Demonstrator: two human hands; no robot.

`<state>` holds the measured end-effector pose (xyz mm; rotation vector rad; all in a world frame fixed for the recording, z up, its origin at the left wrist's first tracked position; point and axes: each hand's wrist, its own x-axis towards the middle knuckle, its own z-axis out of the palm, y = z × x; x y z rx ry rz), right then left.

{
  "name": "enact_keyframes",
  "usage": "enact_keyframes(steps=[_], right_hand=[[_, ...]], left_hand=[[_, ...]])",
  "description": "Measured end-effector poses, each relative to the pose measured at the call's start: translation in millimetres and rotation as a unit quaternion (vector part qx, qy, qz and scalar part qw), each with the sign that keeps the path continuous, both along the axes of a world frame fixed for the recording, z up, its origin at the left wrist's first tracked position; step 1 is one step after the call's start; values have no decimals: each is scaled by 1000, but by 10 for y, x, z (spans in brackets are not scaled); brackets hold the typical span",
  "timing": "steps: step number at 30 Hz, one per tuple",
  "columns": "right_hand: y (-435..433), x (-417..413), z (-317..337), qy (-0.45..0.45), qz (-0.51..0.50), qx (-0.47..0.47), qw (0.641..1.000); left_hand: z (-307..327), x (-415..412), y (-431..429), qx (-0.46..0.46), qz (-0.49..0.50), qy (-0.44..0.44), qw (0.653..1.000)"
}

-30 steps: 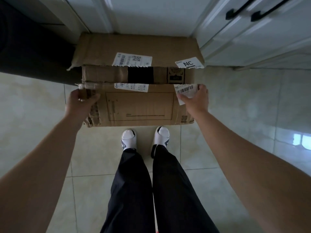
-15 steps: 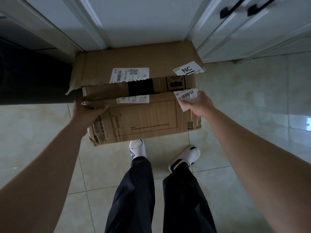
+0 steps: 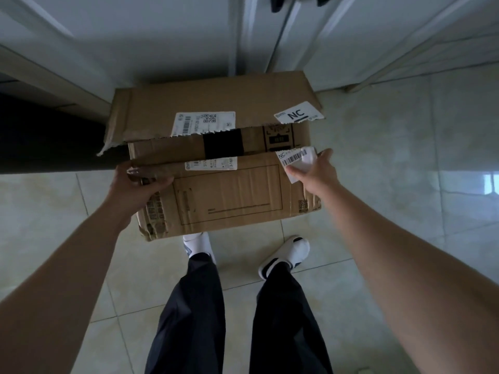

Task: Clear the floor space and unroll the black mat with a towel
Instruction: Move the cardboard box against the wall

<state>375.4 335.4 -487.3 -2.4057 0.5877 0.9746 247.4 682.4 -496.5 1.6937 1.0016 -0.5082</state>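
Observation:
A torn brown cardboard box (image 3: 229, 201) with white shipping labels is in front of me, close to the white doors. My left hand (image 3: 135, 184) grips the box's near left top edge, fingers curled over the flap. My right hand (image 3: 316, 171) presses against the near right corner, fingers spread beside a peeling barcode label (image 3: 297, 157). The box's near bottom edge hides the toe of my left foot. No black mat or towel shows in this view.
White cabinet doors (image 3: 162, 36) stand right behind the box. A dark surface (image 3: 48, 141) lies at the left. My feet in white slippers (image 3: 286, 255) stand on the pale tiled floor (image 3: 405, 184), the right one stepped out sideways.
The box has come nearer to me and away from the doors, held by both hands. My right foot has stepped out to the right. My right hand's fingers have spread.

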Motion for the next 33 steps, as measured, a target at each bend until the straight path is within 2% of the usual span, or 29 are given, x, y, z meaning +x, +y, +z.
enact_keyframes(steps=[5, 7, 14, 18, 23, 28, 33], right_hand=[[-657, -112, -22, -50, -31, -101, 993], [-950, -140, -18, -58, -74, -135, 986], [-1880, -184, -56, -78, -208, -140, 965], [-2145, -339, 5, -38, -296, -65, 952], [-2556, -410, 26, -22, -429, 43, 902], [-3399, -297, 5, -36, -428, 53, 901], [-4286, -41, -34, -47, -448, 88, 888]], left_hand=[[21, 187, -693, -63, -54, -13, 996], [56, 292, -1044, -83, -73, -14, 994], [11, 742, -2206, -113, -97, -9, 989], [57, 980, -2874, -138, -121, 14, 983], [109, 1164, -3784, -152, -157, 36, 975], [108, 1340, -4667, -195, -184, 69, 961], [19, 1597, -5493, -178, -210, 62, 959]])
